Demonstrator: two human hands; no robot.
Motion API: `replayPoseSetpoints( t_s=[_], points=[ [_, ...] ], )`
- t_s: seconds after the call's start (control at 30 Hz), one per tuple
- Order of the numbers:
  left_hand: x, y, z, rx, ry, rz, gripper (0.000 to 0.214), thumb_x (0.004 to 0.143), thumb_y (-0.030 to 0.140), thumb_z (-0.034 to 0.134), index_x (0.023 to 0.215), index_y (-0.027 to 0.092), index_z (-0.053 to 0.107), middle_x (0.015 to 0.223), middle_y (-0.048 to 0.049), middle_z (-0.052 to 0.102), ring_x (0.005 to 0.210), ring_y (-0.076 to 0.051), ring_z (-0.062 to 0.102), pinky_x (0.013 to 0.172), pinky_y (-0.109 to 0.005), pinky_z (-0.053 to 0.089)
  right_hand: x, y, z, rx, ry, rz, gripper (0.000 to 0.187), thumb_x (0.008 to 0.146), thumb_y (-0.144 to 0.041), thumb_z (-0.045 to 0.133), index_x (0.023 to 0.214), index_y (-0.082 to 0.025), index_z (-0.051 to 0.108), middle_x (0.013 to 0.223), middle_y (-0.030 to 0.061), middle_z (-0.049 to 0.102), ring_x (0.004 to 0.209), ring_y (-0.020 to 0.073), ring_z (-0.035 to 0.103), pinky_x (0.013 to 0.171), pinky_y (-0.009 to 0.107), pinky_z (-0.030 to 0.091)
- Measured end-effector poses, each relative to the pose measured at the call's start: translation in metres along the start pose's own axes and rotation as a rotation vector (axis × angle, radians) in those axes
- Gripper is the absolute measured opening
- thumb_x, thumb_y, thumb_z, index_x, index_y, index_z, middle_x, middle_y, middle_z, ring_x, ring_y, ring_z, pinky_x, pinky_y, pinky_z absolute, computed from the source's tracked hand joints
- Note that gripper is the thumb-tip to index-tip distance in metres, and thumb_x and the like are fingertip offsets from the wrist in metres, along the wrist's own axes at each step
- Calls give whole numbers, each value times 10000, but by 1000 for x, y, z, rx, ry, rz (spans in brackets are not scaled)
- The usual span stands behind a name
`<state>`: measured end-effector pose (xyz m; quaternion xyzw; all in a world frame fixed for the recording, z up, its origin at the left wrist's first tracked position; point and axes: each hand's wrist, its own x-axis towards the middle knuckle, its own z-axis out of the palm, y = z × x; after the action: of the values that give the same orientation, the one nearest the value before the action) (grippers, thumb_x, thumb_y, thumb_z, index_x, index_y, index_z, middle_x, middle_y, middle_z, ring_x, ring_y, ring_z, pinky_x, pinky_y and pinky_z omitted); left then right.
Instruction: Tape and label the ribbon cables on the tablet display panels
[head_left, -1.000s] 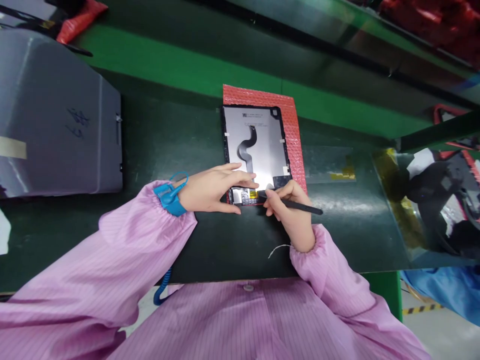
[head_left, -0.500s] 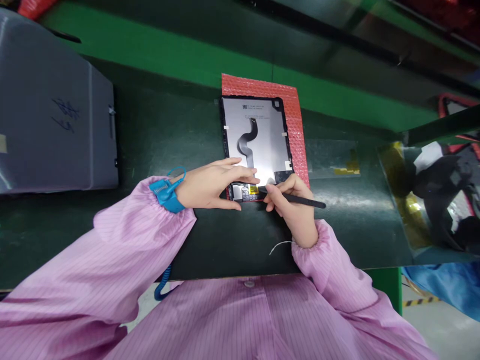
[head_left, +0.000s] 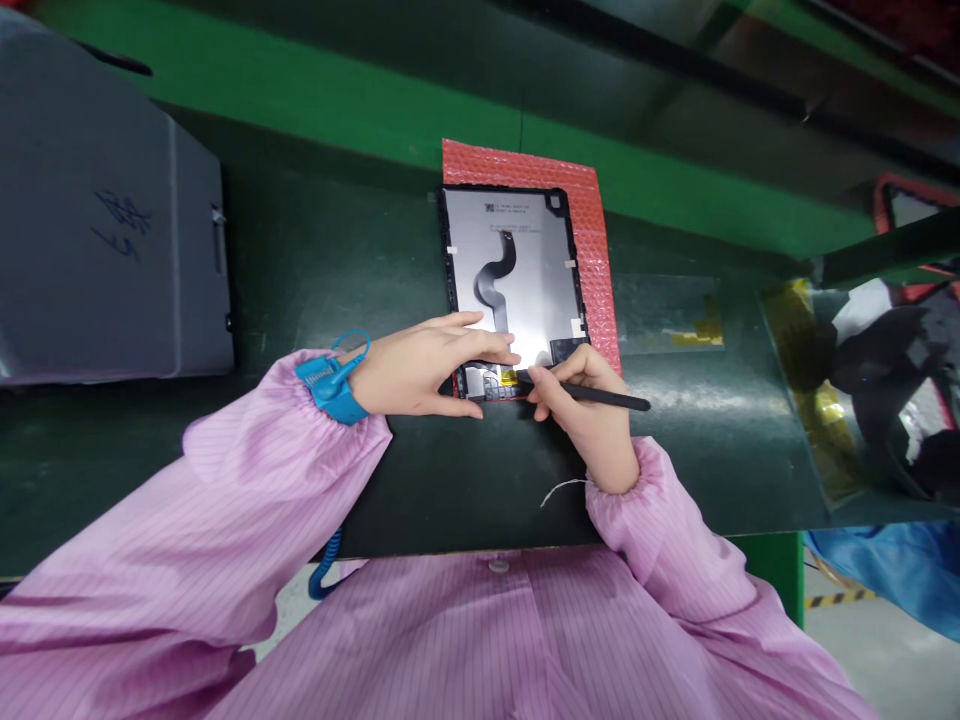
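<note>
A tablet-sized screen panel (head_left: 525, 270) with a silver back and black frame lies on a red bubble-wrap sheet (head_left: 596, 240). A curved black flex cable (head_left: 491, 285) rests on its back. My left hand (head_left: 435, 365) lies across the panel's lower left, fingers stretched out. In my right hand (head_left: 581, 395) is a pair of black tweezers (head_left: 611, 398), pinched like a pen. Its tip points at the panel's lower edge, beside a piece of yellow tape (head_left: 508, 377); whether it touches is too small to tell. A blue wrist strap (head_left: 334, 388) circles my left wrist.
A large grey plastic bin (head_left: 112, 220) with handwriting stands at the left. To the right lie a clear sheet with yellow tape strips (head_left: 694, 330) and a clear sheet edged in yellow film (head_left: 817, 400), with black pieces on it. A shelf runs along the back.
Both hands keep nearly the same pose on the panel. The view has shifted slightly; no object has visibly been moved, taken up or let go.
</note>
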<state>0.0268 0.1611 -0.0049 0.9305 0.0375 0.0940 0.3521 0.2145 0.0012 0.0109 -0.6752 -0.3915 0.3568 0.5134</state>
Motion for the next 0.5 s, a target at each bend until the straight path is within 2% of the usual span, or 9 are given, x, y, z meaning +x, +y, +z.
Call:
replayPoseSetpoints(
  t_s=[0.17, 0.3, 0.5],
  points=[
    [0, 0, 1, -2, -3, 5, 535, 948, 338, 773, 1405, 207, 528, 1514, -124, 625, 1437, -270, 560, 1274, -469, 306, 0, 2, -1, 1, 8, -23, 367, 880, -419, 816, 725, -237, 538, 616, -35, 720, 483, 113, 654, 565, 260, 534],
    [0, -1, 1, 1, -1, 8, 533, 956, 360, 763, 1409, 210, 526, 1509, -116, 630, 1440, -263, 558, 1278, -458, 300, -1, 1, -1, 43, -8, -93, 341, 891, -354, 816, 733, -241, 536, 629, -42, 727, 497, 111, 657, 591, 264, 548],
    [1, -1, 0, 17, -39, 13, 535, 983, 368, 720, 1455, 215, 522, 1506, -98, 637, 1445, -254, 559, 1308, -447, 242, 0, 1, -3, 77, 31, -119, 347, 903, -390, 803, 745, -251, 528, 605, -47, 711, 519, 132, 669, 593, 284, 567]
  ],
)
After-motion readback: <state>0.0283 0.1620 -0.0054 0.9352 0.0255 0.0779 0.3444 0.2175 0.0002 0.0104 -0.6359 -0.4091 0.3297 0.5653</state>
